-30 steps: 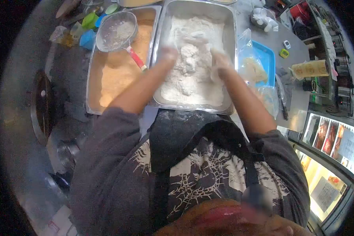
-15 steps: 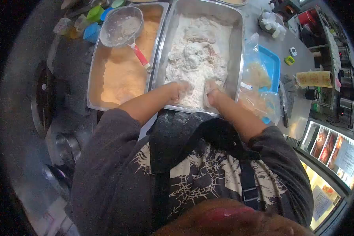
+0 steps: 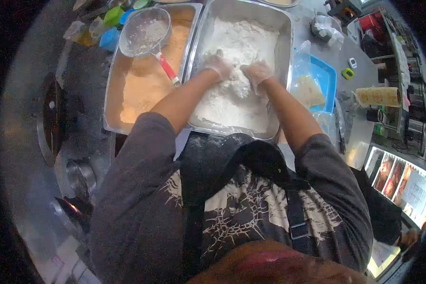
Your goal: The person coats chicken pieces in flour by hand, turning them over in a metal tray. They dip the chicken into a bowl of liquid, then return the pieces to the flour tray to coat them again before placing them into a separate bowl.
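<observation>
A deep metal tray [image 3: 287,57] of white flour [image 3: 241,111] stands before me. My left hand [image 3: 218,66], in a clear glove, is pressed into the flour on the left side. Facing it from the right is my right hand [image 3: 259,75], gloved too, with its fingers pointing inward. Between them rises a floury lump [image 3: 240,86]; what lies inside it is hidden. Flour and blur cover the fingertips of both hands, so their grip cannot be made out.
A second metal tray [image 3: 110,102] of orange powder [image 3: 144,92] is at left, a red-handled sieve [image 3: 146,35] resting over it. To the right are a blue tray [image 3: 330,78] with plastic bags, two small timers [image 3: 348,73] and a printed roll [image 3: 377,96].
Both hands have moved forward from the tray's near end to its middle. Lumpy coated pieces that showed there are now covered by flour, and the near end is flatter.
</observation>
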The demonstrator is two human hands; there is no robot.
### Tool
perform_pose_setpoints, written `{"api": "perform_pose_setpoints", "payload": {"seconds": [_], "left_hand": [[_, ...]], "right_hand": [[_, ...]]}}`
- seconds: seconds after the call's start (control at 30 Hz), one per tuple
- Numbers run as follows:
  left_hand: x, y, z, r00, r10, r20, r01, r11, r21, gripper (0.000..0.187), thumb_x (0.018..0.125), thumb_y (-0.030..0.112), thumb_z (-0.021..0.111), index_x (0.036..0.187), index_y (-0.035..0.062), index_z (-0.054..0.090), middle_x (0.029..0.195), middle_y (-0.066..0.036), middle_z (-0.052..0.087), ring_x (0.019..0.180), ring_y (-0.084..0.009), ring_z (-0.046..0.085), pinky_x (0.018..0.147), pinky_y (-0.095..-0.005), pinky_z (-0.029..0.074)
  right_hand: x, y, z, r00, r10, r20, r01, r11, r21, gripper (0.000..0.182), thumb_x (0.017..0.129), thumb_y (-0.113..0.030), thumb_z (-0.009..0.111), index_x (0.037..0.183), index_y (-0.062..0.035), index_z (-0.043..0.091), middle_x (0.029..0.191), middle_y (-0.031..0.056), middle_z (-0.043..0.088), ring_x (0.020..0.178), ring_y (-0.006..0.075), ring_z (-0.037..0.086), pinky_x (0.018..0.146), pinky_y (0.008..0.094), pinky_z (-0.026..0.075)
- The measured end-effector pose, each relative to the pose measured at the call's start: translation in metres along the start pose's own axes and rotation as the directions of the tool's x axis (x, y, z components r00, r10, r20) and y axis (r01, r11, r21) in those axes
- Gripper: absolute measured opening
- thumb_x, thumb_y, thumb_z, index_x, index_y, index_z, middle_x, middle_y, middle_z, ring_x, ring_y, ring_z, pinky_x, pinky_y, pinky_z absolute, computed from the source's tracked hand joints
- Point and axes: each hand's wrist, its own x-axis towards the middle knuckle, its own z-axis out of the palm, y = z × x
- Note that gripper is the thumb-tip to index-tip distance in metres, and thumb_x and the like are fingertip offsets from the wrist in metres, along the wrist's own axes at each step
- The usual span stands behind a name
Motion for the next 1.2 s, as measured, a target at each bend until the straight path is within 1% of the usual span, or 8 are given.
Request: {"api": "perform_pose_setpoints", "payload": {"seconds": [0.23, 0.43, 0.57, 0.73, 0.87, 0.97, 1.07, 1.2], "left_hand": [[0.005, -0.014, 0.037, 0.938, 0.266, 0.221, -0.299, 0.945, 0.131, 0.062, 0.092, 0.039, 0.044, 0.139, -0.0006, 0.037, 0.128, -0.025, 0.053, 0.119, -0.0366, 0.051, 0.104, -0.0348, 0.037], [-0.058, 0.024, -0.076, 0.924, 0.302, 0.236, -0.335, 0.935, 0.115, 0.031, 0.083, 0.023, 0.054, 0.099, 0.0006, 0.068, 0.11, -0.021, 0.064, 0.103, -0.0314, 0.062, 0.09, -0.0364, 0.047], [0.031, 0.006, -0.04, 0.889, 0.395, 0.234, -0.453, 0.835, 0.312, 0.029, 0.082, 0.02, 0.051, 0.097, 0.0016, 0.069, 0.108, -0.021, 0.064, 0.101, -0.0339, 0.062, 0.087, -0.0395, 0.049], [0.076, 0.044, -0.101, 0.973, 0.204, 0.107, -0.213, 0.974, 0.079, 0.032, 0.084, 0.022, 0.05, 0.1, 0.0021, 0.07, 0.115, -0.022, 0.062, 0.108, -0.0332, 0.06, 0.091, -0.038, 0.047], [0.154, 0.028, -0.031, 0.871, 0.454, -0.19, -0.369, 0.858, 0.358, 0.045, 0.089, 0.025, 0.038, 0.123, 0.0007, 0.056, 0.116, -0.022, 0.062, 0.107, -0.0356, 0.06, 0.092, -0.041, 0.047], [0.14, 0.038, -0.055, 0.854, 0.519, -0.024, -0.462, 0.781, 0.421, 0.046, 0.088, 0.027, 0.041, 0.124, 0.0025, 0.054, 0.111, -0.022, 0.063, 0.103, -0.0347, 0.061, 0.091, -0.0407, 0.048], [0.101, 0.036, -0.058, 0.932, 0.337, 0.135, -0.363, 0.853, 0.374, 0.033, 0.085, 0.025, 0.047, 0.103, 0.007, 0.068, 0.107, -0.02, 0.065, 0.099, -0.0338, 0.063, 0.088, -0.0405, 0.049], [0.033, 0.026, -0.048, 0.933, 0.247, 0.263, -0.334, 0.868, 0.367, 0.034, 0.086, 0.025, 0.046, 0.103, 0.0059, 0.069, 0.11, -0.019, 0.064, 0.101, -0.0326, 0.063, 0.089, -0.0431, 0.049]], "right_hand": [[-0.031, -0.028, 0.029, 0.983, -0.073, 0.171, 0.109, 0.971, -0.214, 0.008, 0.067, -0.015, 0.062, 0.07, -0.0101, 0.067, 0.065, 0.0105, 0.065, 0.065, 0.0239, 0.066, 0.061, 0.0412, 0.048], [-0.061, -0.058, -0.021, 0.877, 0.456, 0.153, -0.48, 0.811, 0.333, 0.027, 0.074, -0.024, 0.062, 0.084, 0.001, 0.068, 0.082, 0.0199, 0.066, 0.085, 0.0317, 0.066, 0.074, 0.0408, 0.05], [-0.04, -0.001, -0.03, 0.969, 0.04, 0.242, -0.094, 0.972, 0.217, 0.047, 0.082, -0.045, 0.055, 0.094, -0.0009, 0.069, 0.093, 0.0208, 0.067, 0.087, 0.03, 0.065, 0.077, 0.0392, 0.051], [0.014, 0.026, -0.102, 0.975, 0.127, 0.184, -0.129, 0.992, 0.003, 0.035, 0.084, -0.033, 0.054, 0.103, -0.0062, 0.066, 0.092, 0.017, 0.066, 0.084, 0.0298, 0.063, 0.078, 0.04, 0.049], [0.1, 0.066, -0.057, 0.99, -0.123, 0.073, 0.135, 0.971, -0.197, 0.04, 0.088, -0.038, 0.049, 0.103, -0.0052, 0.066, 0.094, 0.0161, 0.068, 0.085, 0.0277, 0.064, 0.078, 0.0409, 0.05], [0.149, 0.119, 0.078, 0.774, -0.029, -0.633, -0.082, 0.986, -0.145, 0.052, 0.074, -0.053, 0.06, 0.105, -0.0113, 0.068, 0.104, 0.0112, 0.068, 0.095, 0.0293, 0.063, 0.085, 0.0379, 0.049], [0.064, 0.052, -0.029, 0.992, 0.126, 0.015, -0.125, 0.991, -0.04, 0.047, 0.083, -0.049, 0.054, 0.104, -0.0078, 0.064, 0.1, 0.0157, 0.066, 0.093, 0.0302, 0.062, 0.084, 0.0408, 0.048], [0.005, 0.015, -0.004, 0.963, 0.246, -0.109, -0.242, 0.969, 0.05, 0.042, 0.089, -0.045, 0.053, 0.1, -0.0049, 0.059, 0.089, 0.0202, 0.064, 0.086, 0.0329, 0.061, 0.08, 0.0439, 0.048]]}}
